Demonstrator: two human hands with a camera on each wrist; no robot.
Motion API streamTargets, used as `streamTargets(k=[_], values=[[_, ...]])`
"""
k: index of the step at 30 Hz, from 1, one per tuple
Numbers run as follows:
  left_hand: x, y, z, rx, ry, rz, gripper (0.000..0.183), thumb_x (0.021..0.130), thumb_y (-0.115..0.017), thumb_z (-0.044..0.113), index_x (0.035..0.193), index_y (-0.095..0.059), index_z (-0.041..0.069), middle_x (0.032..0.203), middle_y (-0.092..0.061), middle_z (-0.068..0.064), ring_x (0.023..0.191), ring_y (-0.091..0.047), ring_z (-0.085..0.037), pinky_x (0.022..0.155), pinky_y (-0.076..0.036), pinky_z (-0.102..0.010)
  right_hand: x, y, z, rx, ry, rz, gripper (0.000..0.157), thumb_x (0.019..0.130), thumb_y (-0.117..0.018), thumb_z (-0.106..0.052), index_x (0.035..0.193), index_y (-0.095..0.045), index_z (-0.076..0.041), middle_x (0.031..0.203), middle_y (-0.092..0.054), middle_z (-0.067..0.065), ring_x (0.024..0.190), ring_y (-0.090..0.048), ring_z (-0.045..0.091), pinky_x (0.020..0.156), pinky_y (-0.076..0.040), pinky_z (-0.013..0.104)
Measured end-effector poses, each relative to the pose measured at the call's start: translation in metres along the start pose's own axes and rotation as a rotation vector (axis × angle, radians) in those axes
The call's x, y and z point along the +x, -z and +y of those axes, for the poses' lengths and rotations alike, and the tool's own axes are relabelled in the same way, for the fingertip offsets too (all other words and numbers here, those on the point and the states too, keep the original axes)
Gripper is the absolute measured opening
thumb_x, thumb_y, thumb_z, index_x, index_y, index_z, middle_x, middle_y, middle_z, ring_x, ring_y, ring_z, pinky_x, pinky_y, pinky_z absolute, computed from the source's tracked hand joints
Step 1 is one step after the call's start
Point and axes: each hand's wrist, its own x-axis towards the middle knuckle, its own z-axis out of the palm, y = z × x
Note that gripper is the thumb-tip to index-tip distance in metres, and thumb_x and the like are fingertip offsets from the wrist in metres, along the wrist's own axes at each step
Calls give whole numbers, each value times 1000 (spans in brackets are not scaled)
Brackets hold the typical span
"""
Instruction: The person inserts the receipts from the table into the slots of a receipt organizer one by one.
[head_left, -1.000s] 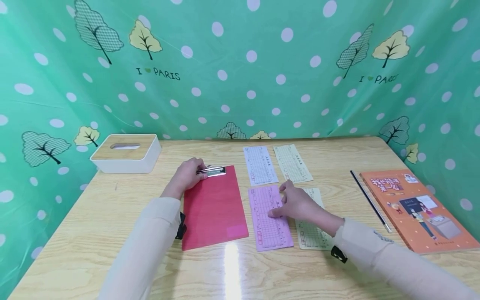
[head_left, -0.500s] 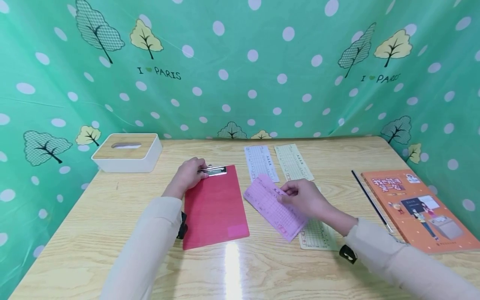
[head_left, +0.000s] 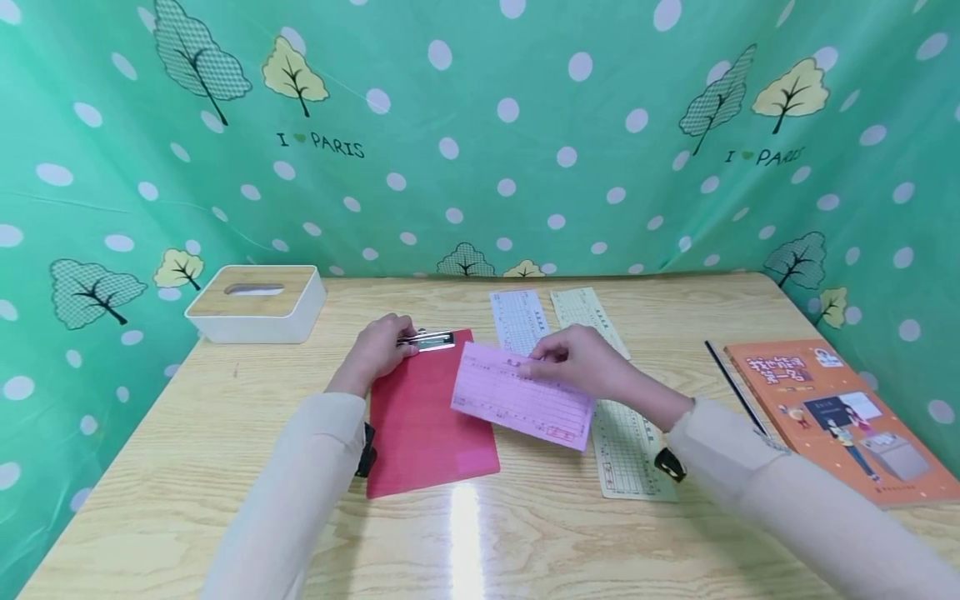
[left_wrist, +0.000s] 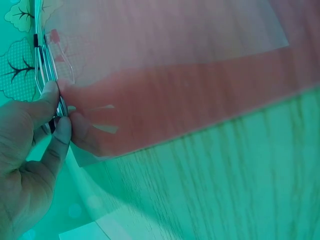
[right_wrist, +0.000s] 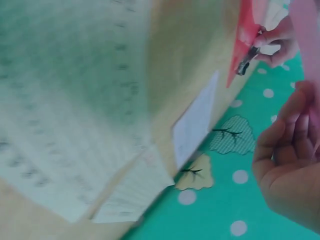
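Observation:
A red clipboard [head_left: 427, 425] lies on the table left of centre, its metal clip [head_left: 435, 341] at the far end. My left hand [head_left: 377, 354] pinches that clip between thumb and fingers; the left wrist view shows the left hand [left_wrist: 35, 145] at the clip's metal parts. My right hand [head_left: 581, 362] grips a pink printed form [head_left: 517, 396] by its upper edge. The form is raised and turned sideways, its left end overlapping the clipboard in the head view. In the right wrist view, the right hand [right_wrist: 290, 150] holds the pink form [right_wrist: 309, 40] at the frame's edge.
A white form [head_left: 519, 317] and a pale yellow form [head_left: 592, 312] lie at the back. Partly under my right arm is a pale green form [head_left: 630, 454]. A pencil [head_left: 735, 385] and an orange book [head_left: 840, 425] lie right. A tissue box [head_left: 255, 304] stands back left.
My right hand has picked up the pink form from the table, turned it sideways and carried it left toward the clipboard. The left hand has stayed on the clip.

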Motion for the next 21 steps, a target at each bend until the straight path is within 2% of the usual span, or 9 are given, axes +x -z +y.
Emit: streamTargets(k=[4,9,16,21], values=[[2,-2,-2,0,18,-5,19,95,-72,9,111,-66,1,104,-61,-18,97,-57,-34,91,-49,-46,16,-5,-13,-9,61,-100,12,88,-81,-23,82,-78,-13,61,-56,-5,60,-45,11,57,-32,22],[2,-3,0,-13,51,-14,19,95,-72,9,112,-66,2,106,-61,-17,97,-57,-32,89,-51,-43,33,-15,-24,-3,113,-195,14,86,-83,-23,77,-77,-14,58,-57,-8,56,-46,7,55,-32,21],[-1,0,3,-12,33,-1,19,94,-73,9,110,-66,1,105,-61,-18,96,-58,-33,87,-51,-43,52,-32,-27,-10,112,-233,16,85,-84,-26,76,-77,-15,62,-60,-7,61,-48,7,59,-36,23],[-1,0,2,-18,49,-7,18,95,-72,9,110,-66,2,104,-61,-17,95,-57,-32,86,-52,-42,61,-49,-23,-29,91,-246,14,86,-83,-27,80,-79,-16,72,-64,-6,71,-52,9,67,-41,25]])
